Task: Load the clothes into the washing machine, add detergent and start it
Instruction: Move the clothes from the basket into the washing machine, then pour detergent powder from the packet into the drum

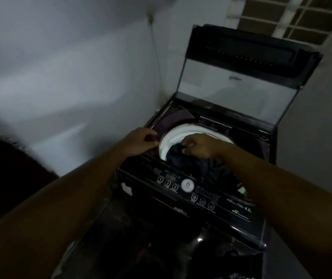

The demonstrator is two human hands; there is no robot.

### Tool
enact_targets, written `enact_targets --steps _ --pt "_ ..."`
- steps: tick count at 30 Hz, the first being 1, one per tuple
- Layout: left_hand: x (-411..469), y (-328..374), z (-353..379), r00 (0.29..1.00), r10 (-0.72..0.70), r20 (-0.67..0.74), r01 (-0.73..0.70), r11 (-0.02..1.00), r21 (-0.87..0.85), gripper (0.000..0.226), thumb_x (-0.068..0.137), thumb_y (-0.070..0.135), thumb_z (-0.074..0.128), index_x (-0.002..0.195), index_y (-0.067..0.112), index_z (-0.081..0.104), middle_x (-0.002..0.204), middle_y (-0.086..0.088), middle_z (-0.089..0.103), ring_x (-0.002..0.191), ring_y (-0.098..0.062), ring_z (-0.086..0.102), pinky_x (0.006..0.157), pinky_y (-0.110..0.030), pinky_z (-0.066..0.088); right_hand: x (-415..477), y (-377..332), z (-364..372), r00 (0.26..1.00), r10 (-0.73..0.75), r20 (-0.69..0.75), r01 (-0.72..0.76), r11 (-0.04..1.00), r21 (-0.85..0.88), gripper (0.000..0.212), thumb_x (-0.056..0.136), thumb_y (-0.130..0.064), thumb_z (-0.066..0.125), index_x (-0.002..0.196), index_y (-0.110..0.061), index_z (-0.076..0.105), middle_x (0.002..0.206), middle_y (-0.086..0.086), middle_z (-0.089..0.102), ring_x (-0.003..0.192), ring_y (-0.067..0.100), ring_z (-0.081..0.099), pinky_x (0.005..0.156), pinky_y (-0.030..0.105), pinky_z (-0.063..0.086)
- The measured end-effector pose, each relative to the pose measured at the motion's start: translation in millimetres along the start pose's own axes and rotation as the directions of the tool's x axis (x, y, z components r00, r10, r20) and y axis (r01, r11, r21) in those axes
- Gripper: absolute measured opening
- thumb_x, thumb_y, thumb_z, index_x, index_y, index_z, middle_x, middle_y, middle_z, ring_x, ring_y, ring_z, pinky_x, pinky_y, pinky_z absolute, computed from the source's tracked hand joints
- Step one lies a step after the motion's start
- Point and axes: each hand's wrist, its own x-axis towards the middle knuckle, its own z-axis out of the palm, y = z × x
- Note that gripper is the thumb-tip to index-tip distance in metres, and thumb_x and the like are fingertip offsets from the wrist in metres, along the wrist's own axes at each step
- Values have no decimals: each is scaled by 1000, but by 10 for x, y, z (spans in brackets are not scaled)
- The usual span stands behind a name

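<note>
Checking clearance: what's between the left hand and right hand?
Head view: the white drum rim, then dark clothes gripped by the right hand; left hand is outside it.

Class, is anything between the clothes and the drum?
Nothing visible. The lid is up, the right hand holds the clothes in the drum mouth, and the left hand is beside it.

Both forearms (84, 184), left hand (141, 140) and right hand (198, 147) are bare.
</note>
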Motion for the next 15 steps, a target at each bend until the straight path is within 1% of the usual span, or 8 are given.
enact_targets --steps 2,3,4,6,8,10,12,15 --pt "-388 -67 -78 998 -22 -66 20 999 -29 47 87 46 70 126 19 66 122 1 64 111 -16 61 94 -29 47 -18 -204 80 998 -63 -15 63 998 10 40 95 -34 67 132 -20 63 130 2 64 122 21 58 102 27 43" --pt "-601 -106 -114 995 -50 -87 46 998 -42 45 90 44 68 127 18 65 126 0 62 113 -16 58 97 -30 46 -22 -318 122 995 -95 -22 95 995 18 41 94 -34 68 131 -20 63 130 3 65 121 21 59 104 31 45" --pt "-825 -180 -147 990 -94 -105 88 994 -60 43 94 41 66 131 19 63 129 0 57 116 -15 53 101 -30 44 -13 -460 178 990 -138 -28 139 990 19 40 93 -33 69 130 -19 64 128 3 66 119 21 61 105 33 46" --pt "-1179 -372 -188 972 -184 -147 173 981 -82 46 95 44 63 137 27 56 140 -2 49 126 -19 47 109 -35 40 2 -728 272 976 -212 -41 213 977 25 40 92 -34 70 128 -17 65 123 3 69 115 20 63 103 35 49" --pt "-1550 -611 -230 932 -282 -225 267 959 -95 47 94 46 64 137 31 55 144 -4 47 132 -24 47 110 -39 41 28 -1036 413 956 -291 -34 291 957 5 42 92 -36 70 130 -18 65 127 3 68 116 21 63 103 36 49" --pt "-1906 -844 -268 888 -357 -289 336 934 -119 47 92 47 66 135 31 56 142 -4 50 128 -25 50 105 -40 44 53 -1338 574 938 -347 12 347 937 -30 49 94 -37 68 137 -17 60 135 4 63 121 21 60 106 33 46" --pt "-2235 -1032 -288 852 -413 -323 384 911 -150 49 92 45 66 137 27 56 137 -6 54 122 -26 54 103 -43 47 88 -1600 740 923 -381 59 384 923 -41 51 94 -37 67 140 -17 57 138 6 61 124 20 59 106 29 44" --pt "-2668 -1324 -276 798 -488 -354 437 873 -218 50 93 39 66 138 19 56 132 -10 59 118 -28 58 102 -47 49 168 -1964 1050 896 -420 140 428 903 -28 52 95 -32 67 143 -17 54 143 11 57 127 23 57 106 30 42"
